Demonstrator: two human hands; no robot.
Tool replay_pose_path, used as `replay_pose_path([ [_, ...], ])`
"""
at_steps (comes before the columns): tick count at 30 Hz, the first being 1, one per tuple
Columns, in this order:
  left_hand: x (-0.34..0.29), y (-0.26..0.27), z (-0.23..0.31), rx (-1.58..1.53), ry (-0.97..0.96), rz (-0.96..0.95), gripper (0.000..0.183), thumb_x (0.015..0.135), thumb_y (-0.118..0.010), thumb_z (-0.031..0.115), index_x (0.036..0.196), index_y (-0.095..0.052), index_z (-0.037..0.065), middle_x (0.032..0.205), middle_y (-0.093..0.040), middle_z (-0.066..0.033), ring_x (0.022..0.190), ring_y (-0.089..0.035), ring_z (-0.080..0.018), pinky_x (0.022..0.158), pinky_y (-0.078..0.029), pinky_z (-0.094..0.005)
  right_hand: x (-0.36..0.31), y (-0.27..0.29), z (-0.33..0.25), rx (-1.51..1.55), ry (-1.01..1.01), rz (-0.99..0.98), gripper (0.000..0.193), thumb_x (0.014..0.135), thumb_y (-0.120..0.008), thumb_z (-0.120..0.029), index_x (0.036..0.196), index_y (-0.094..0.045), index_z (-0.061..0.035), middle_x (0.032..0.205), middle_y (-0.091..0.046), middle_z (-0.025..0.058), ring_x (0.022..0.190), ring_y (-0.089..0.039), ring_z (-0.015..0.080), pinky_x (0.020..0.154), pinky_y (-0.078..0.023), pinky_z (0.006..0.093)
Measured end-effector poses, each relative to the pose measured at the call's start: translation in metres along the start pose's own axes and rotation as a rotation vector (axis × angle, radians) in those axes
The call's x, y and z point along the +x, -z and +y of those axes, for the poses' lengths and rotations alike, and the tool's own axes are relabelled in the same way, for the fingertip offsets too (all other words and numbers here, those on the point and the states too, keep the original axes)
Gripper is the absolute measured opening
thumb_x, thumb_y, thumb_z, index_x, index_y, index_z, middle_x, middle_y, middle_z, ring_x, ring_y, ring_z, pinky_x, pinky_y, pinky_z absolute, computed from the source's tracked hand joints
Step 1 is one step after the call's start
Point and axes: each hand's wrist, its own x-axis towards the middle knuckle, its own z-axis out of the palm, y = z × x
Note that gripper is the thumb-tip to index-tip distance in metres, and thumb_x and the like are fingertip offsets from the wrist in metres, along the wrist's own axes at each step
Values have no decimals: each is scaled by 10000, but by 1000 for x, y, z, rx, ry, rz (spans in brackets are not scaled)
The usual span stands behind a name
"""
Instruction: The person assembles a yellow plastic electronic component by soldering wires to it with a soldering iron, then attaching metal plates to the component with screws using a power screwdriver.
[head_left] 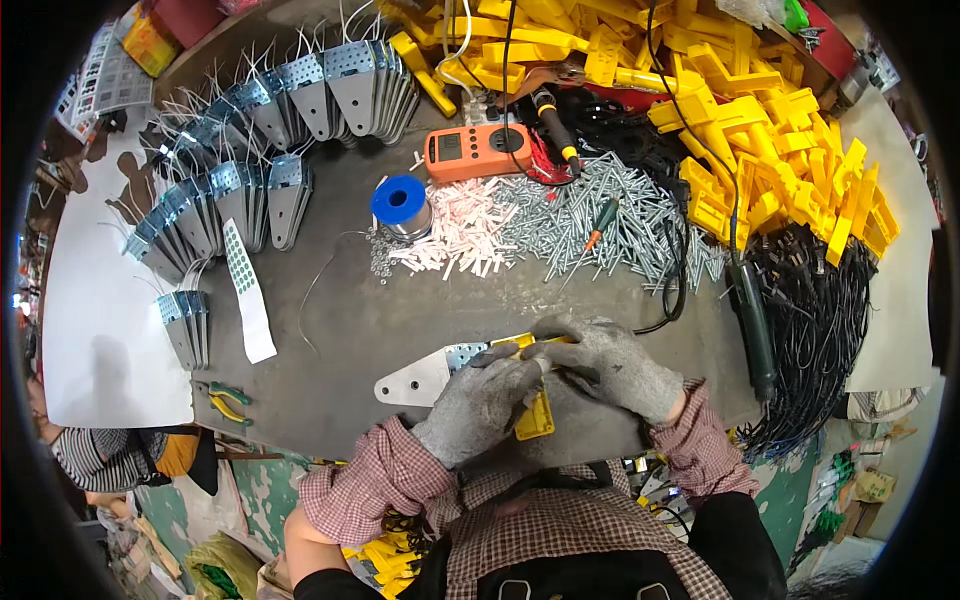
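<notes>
Both hands wear grey work gloves and meet over a yellow plastic housing at the table's near edge. My left hand is closed on the housing, its fingers lying across it. My right hand comes from the other side with its fingertips pinched together above the housing, against the left fingers. What the pinch holds, if anything, is hidden. A flat silver metal bracket with round holes lies on the table, its perforated end running under my left fingers.
Farther back lie loose screws, pale pink sleeves, a solder spool and an orange multimeter. Brackets with wires stand in rows at left. Yellow housings and black cables pile at right, beside a soldering iron. Pliers lie near left.
</notes>
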Motion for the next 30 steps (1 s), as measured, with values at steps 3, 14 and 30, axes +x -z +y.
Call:
replay_pose_path([
  [3, -6, -4, 7, 554, -282, 146, 420, 822, -584, 171, 1220, -557, 39, 1104, -620, -116, 1100, -548, -288, 980, -457, -451, -2, -9, 7, -74, 9, -9, 405, 811, -675, -103, 1211, -620, -140, 1174, -586, 90, 973, -652, 277, 788, -552, 384],
  [14, -31, -54, 27, 503, -3, 17, 537, 885, -496, 212, 1331, -463, -86, 1390, -466, -292, 1299, -472, -393, 1135, -318, -441, 6, -3, 8, -120, -13, -181, 442, 828, -645, -104, 1250, -600, -229, 1067, -583, 103, 918, -658, 274, 747, -553, 387],
  [30, -23, -53, 23, 391, 99, -74, 755, 852, -643, 362, 1367, -385, -127, 1477, -308, -297, 1284, -442, -432, 1021, -408, -495, -2, -21, 20, -160, 53, -81, 309, 850, -628, -179, 1157, -600, -184, 972, -582, 125, 829, -679, 301, 712, -562, 411],
])
